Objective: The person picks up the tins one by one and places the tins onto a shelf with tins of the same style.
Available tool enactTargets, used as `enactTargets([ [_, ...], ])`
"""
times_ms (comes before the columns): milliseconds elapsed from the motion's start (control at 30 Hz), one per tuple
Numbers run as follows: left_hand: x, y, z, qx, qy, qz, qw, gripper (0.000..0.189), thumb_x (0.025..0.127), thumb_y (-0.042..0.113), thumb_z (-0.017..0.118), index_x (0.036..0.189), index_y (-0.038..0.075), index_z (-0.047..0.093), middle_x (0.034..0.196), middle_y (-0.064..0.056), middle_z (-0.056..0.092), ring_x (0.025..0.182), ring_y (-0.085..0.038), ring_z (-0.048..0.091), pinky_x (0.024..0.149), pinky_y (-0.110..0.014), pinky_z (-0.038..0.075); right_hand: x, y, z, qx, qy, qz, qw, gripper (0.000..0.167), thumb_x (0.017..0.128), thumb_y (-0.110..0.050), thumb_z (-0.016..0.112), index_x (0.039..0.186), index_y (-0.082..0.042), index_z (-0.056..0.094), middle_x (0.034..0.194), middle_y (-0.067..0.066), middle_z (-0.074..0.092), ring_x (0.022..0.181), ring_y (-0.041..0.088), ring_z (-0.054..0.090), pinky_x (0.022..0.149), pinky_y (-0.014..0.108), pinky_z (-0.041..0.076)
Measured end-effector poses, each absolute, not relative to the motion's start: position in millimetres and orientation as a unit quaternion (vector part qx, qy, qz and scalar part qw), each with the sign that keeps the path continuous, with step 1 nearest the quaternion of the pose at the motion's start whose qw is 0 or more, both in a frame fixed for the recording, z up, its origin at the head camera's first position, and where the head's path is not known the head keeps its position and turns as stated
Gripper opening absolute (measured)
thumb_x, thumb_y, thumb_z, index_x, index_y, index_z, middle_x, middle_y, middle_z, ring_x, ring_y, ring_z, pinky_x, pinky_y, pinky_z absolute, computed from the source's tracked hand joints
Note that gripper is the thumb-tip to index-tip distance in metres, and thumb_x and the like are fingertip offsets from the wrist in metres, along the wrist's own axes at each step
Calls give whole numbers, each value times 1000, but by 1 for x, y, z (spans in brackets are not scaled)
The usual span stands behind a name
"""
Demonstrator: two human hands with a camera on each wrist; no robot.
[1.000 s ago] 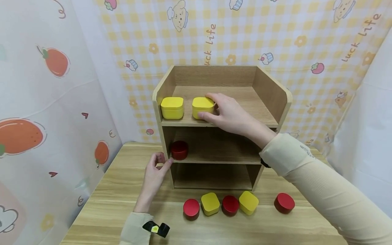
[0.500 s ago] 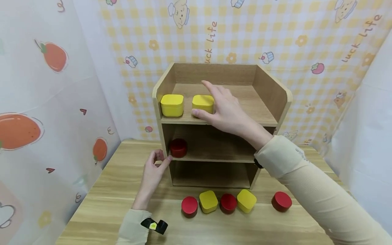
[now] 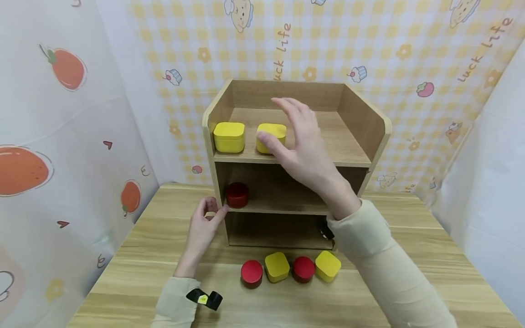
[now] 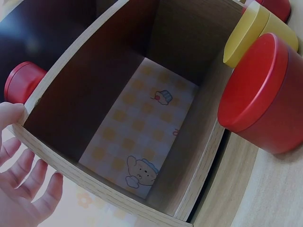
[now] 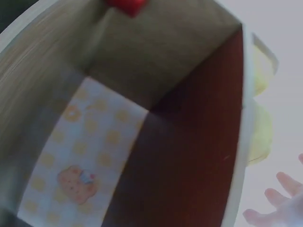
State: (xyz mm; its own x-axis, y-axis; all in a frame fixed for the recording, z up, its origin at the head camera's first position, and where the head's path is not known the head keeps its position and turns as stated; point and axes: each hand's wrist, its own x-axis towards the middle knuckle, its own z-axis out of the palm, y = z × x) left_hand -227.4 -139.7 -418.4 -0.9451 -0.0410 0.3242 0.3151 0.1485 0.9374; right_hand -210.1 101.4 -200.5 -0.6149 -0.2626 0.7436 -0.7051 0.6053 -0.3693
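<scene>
A three-tier wooden shelf (image 3: 295, 159) stands on the table. Two yellow rounded-square boxes, the left one (image 3: 229, 137) and the right one (image 3: 277, 132), sit on its top tier. My right hand (image 3: 307, 150) is raised in front of the right box, fingers spread and holding nothing; its thumb overlaps that box in the head view. In the right wrist view this hand (image 5: 281, 203) is apart from the yellow boxes (image 5: 260, 135). A red round box (image 3: 237, 195) sits at the left of the middle tier. Beside it, my left hand (image 3: 203, 223) touches the shelf's left front edge with its thumb (image 4: 12, 113), fingers loosely bent outside.
On the table before the shelf lie a red round box (image 3: 251, 273), a yellow box (image 3: 277, 267), another red one (image 3: 303, 269) and another yellow one (image 3: 327, 265). Patterned cloth (image 3: 176, 45) hangs behind and at the sides.
My right hand has let go of the right yellow box, spread its fingers and risen off it. The right forearm swung left and now hides the far-right red box. The left hand stays put.
</scene>
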Motion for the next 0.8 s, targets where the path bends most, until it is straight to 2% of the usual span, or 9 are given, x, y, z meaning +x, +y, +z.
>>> enactTargets([
  [133, -228, -139, -417, -90, -746, -646, 136, 32, 93, 25, 70, 107, 5, 49, 103, -7, 48, 98, -19, 49, 69, -22, 46, -196, 97, -203, 298, -798, 362, 378, 54, 92, -30, 67, 139, -8, 51, 144, 3, 42, 136, 10, 27, 111, 34, 22],
  [267, -227, -139, -414, -84, -745, -649, 131, 29, 93, 21, 70, 107, 5, 50, 102, -6, 48, 98, -18, 48, 68, -21, 46, -183, 94, -210, 324, -757, 381, 420, 49, 92, -24, 67, 135, -3, 54, 142, 9, 45, 135, 16, 32, 109, 39, 26],
  [367, -221, -137, -404, -85, -747, -646, 129, 26, 93, 15, 68, 106, 2, 49, 101, -8, 48, 97, -18, 48, 68, -20, 45, -173, 92, -217, 338, -733, 390, 444, 47, 93, -25, 65, 132, 0, 55, 140, 15, 46, 133, 21, 36, 108, 42, 28],
  [467, -213, -134, -392, -86, -751, -642, 126, 25, 93, 11, 67, 106, -1, 49, 100, -10, 48, 97, -20, 47, 68, -21, 45, -164, 89, -226, 339, -721, 404, 450, 49, 96, -34, 60, 129, 2, 55, 139, 16, 47, 132, 22, 39, 107, 43, 31],
  [600, -220, -136, -402, -85, -751, -642, 132, 26, 93, 14, 68, 107, 2, 50, 100, -8, 48, 97, -18, 47, 68, -21, 44, -152, 87, -243, 333, -717, 426, 440, 53, 98, -42, 56, 127, 2, 56, 138, 17, 47, 131, 24, 41, 106, 44, 32],
  [800, -229, -139, -417, -88, -745, -645, 148, 30, 92, 21, 71, 106, 5, 50, 99, -7, 48, 96, -17, 48, 68, -21, 45, -138, 86, -271, 309, -730, 457, 404, 48, 97, -41, 59, 125, -1, 59, 139, 12, 48, 130, 25, 41, 106, 44, 32],
])
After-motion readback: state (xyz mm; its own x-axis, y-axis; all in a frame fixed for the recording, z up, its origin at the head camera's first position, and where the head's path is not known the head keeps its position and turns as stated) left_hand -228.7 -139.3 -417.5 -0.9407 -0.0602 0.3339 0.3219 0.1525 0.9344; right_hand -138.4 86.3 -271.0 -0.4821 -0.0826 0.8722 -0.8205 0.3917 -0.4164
